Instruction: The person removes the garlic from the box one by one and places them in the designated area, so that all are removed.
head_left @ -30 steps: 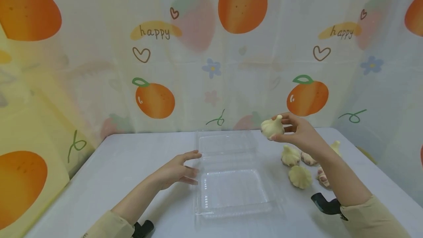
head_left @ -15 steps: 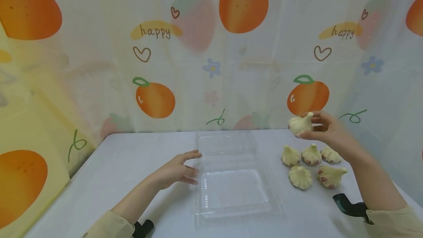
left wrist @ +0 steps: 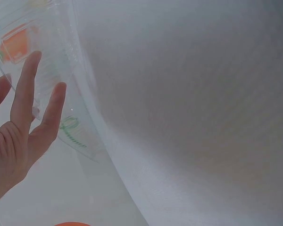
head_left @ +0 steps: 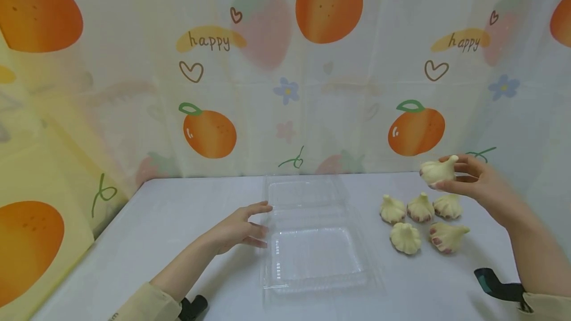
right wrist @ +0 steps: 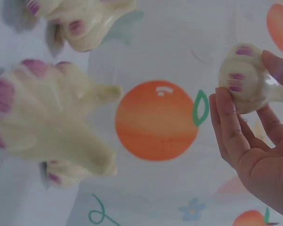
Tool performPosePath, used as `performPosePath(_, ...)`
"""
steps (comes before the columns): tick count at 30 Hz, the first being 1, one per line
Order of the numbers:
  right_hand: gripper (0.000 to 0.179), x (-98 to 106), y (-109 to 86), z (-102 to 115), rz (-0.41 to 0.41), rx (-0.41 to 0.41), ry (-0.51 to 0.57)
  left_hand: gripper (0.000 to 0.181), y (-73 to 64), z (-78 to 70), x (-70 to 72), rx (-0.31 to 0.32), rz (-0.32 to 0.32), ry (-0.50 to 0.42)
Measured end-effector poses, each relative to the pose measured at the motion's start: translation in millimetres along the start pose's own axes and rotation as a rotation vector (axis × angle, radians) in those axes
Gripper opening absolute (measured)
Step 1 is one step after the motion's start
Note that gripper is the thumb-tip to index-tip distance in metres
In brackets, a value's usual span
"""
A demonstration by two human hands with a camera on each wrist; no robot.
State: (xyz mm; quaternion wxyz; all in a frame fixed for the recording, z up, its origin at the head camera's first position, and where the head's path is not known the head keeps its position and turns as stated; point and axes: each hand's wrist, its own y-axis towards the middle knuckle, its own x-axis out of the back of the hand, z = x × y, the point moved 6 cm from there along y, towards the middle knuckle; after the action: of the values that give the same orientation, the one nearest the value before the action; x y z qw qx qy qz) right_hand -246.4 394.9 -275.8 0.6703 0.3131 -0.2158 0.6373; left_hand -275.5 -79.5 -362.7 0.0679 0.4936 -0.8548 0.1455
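Note:
My right hand (head_left: 479,182) pinches a garlic bulb (head_left: 437,171) between thumb and fingertips, raised above the right side of the table. The right wrist view shows the same bulb (right wrist: 243,77) with purple marks, its stem toward the palm. Below it, several more pale garlic bulbs (head_left: 421,208) lie together on the cloth, some with purplish patches. My left hand (head_left: 238,229) has its fingers spread and extended at the left edge of a clear plastic clamshell container (head_left: 316,254), which lies unfolded. In the left wrist view, the straight fingers (left wrist: 24,94) overlap the container's clear wall.
A white cloth covers the table (head_left: 178,212). Behind it hangs a curtain (head_left: 250,128) printed with oranges and the word "happy". A black camera mount (head_left: 497,286) sticks out from the right wrist, another (head_left: 194,307) from the left.
Holding the garlic bulb, my right hand has moved right, from beside the container's far corner to above the bulbs' right side, uncovering those below. The left hand and container stay put.

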Motion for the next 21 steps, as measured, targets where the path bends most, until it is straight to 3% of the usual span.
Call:
performPosePath(9,0.061,12,-4.7,-34,-0.003,-0.082,-0.071,0.067,-0.6,-0.9,0.2,-0.005,0.008,-0.007)
performPosePath(14,0.065,14,-9.3,-46,0.022,-0.118,-0.051,0.067,-0.4,-1.3,-0.7,-0.012,0.019,0.0)
performPosePath(21,0.055,15,-8.8,-60,0.006,-0.069,0.005,0.067,-0.6,-1.6,-1.2,-0.014,0.023,0.002)
